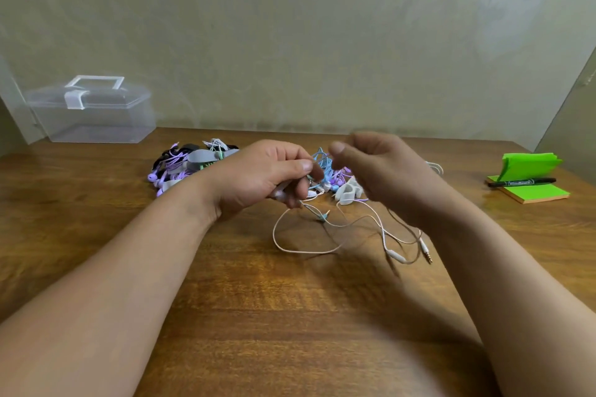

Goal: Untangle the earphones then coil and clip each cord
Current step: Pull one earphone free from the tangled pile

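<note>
While my left hand [274, 177] grips the blue cord tangle [322, 162] between thumb and curled fingers, a white earbud [311, 193] pokes out just below it. Right hand [371, 167] sits just right of the tangle, fingers curled, blurred, so I can't tell if it pinches a strand. White cord [306, 248] drops from the tangle and loops on the worktop [258, 316] nearer me, its jack plug [426, 251] at the right end. White clips [346, 194] are just right of the tangle, purple earphone pile [175, 167] left of it. Clear box [93, 113] is far left and behind; green notepad [529, 190] and black marker [521, 183] are well right.
</note>
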`<state>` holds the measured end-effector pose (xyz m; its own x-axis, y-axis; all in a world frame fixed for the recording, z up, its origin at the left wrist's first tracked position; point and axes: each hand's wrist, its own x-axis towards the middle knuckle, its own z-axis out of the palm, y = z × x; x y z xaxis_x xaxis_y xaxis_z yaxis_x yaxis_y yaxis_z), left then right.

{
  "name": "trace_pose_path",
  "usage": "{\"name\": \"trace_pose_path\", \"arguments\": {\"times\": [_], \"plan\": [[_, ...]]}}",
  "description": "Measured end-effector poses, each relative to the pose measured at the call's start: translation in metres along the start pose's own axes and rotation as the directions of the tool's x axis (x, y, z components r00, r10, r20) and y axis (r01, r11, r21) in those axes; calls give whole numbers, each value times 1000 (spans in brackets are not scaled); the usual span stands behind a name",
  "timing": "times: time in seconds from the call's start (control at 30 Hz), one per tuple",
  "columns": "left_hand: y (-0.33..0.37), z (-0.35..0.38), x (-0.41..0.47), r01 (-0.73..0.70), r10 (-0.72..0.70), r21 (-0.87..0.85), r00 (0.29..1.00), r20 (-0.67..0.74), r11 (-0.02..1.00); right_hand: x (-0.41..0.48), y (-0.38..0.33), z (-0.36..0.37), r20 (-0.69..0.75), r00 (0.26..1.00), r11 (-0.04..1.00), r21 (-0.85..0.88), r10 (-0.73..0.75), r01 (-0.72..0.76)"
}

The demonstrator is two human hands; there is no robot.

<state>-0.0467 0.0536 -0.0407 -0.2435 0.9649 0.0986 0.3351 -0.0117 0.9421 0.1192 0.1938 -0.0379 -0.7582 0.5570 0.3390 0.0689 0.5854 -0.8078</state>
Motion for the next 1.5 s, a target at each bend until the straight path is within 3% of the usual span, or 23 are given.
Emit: {"name": "trace_pose_path", "arguments": {"times": [0.07, 0.17, 0.63, 0.73, 0.9, 0.97, 1.1, 1.2, 1.3, 1.4, 1.5], "plan": [[-1, 2, 1, 17, -17, -23, 999, 36, 1000, 3, 1, -2, -112, 993, 995, 94, 29, -18], [-2, 10, 1, 57, -53, -46, 994, 99, 997, 2, 3, 0, -186, 981, 997, 68, 50, -38], [-5, 21, 3, 51, -28, -143, 988, 155, 988, 7, 12, -3, -274, 960, 995, 93, 66, -41], [-1, 24, 1, 12, 29, -219, 982, 185, 976, 7, 14, -3, -213, 971, 978, 198, 104, -62], [3, 23, 0, -15, 104, -397, 974, 203, 918, 8, 19, -2, 112, 978, 811, 548, 173, -207], [4, 20, 1, -40, 130, -446, 977, 171, 894, 8, 22, 1, 165, 970, 806, 539, 181, -242], [0, 19, 8, -77, 108, -503, 994, 33, 861, 5, 24, 12, 141, 978, 903, 380, 156, -199], [-5, 20, 12, -110, 72, -400, 991, -109, 910, 1, 18, 18, 154, 981, 964, 217, 120, -152], [-11, 22, 15, -118, 97, -102, 976, -194, 988, -2, 7, 16, 156, 985, 997, -30, 76, -72], [-17, 22, 16, -125, 157, 160, 967, -200, 979, -2, 1, 11, 128, 991, 950, -304, -36, 74], [-16, 19, 12, -99, 164, 349, 973, -163, 932, -2, -2, 5, 39, 994, 937, -331, -105, 112]]}}
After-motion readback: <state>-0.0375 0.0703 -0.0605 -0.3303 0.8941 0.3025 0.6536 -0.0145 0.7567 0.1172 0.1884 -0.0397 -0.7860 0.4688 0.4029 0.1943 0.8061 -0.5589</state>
